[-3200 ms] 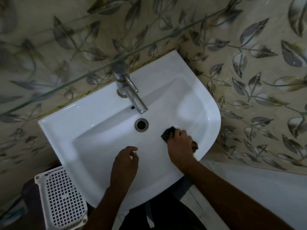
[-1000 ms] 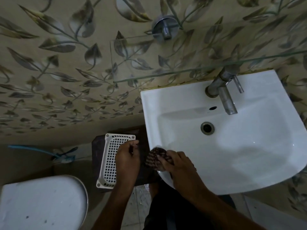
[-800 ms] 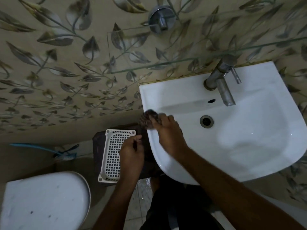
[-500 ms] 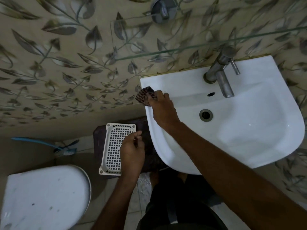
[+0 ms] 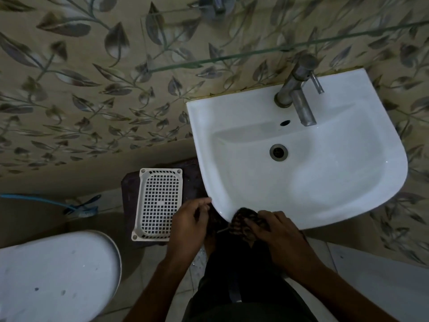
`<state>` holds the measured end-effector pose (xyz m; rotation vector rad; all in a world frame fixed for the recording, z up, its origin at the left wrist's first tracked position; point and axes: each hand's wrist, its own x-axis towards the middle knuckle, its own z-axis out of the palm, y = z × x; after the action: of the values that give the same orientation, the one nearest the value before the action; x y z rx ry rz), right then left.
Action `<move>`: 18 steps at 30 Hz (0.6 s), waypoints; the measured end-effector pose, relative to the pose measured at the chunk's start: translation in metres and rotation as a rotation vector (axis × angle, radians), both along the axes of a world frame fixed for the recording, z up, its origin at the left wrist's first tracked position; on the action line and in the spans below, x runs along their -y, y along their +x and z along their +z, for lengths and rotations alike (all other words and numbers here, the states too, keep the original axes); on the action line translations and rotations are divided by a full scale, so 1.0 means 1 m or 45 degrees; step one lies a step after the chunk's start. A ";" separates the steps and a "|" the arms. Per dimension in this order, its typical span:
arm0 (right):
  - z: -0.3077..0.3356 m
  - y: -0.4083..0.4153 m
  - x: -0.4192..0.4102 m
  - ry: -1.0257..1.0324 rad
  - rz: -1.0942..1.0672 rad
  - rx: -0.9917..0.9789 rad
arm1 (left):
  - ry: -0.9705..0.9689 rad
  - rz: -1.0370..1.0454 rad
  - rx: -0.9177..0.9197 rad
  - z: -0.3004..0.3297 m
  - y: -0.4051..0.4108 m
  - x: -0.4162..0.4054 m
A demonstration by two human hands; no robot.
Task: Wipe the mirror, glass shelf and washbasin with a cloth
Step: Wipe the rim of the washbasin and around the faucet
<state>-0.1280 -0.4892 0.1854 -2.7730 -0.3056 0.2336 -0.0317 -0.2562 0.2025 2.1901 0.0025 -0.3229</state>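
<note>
While the right hand (image 5: 276,231) grips a dark patterned cloth (image 5: 245,223) against the near rim of the white washbasin (image 5: 325,173), low in the centre of the frame, the left hand (image 5: 190,219) hangs just left of it with fingers loosely curled, its fingertips close to the basin's edge; whether they pinch anything cannot be told. The glass shelf (image 5: 255,54) runs across the upper right above the tap (image 5: 299,94). A white plastic basket (image 5: 157,203) sits left of centre, and a toilet lid (image 5: 53,275) fills the lower left.
</note>
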 end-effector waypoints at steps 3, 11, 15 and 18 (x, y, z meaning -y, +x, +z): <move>0.002 0.018 -0.040 0.010 -0.111 -0.035 | -0.008 0.066 0.120 0.005 -0.003 0.007; 0.013 0.021 -0.071 -0.109 -0.253 0.038 | 0.083 -0.039 0.309 0.012 0.004 0.020; 0.009 -0.022 -0.011 -0.160 -0.418 0.021 | -0.012 -0.289 0.297 0.011 0.000 0.050; 0.006 -0.039 0.046 -0.207 -0.699 0.033 | -0.061 -0.465 0.264 0.004 -0.011 0.086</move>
<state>-0.1668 -0.5354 0.1918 -2.8876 0.4879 0.0852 -0.0424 -0.3424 0.2068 2.1606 -0.5194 -0.2930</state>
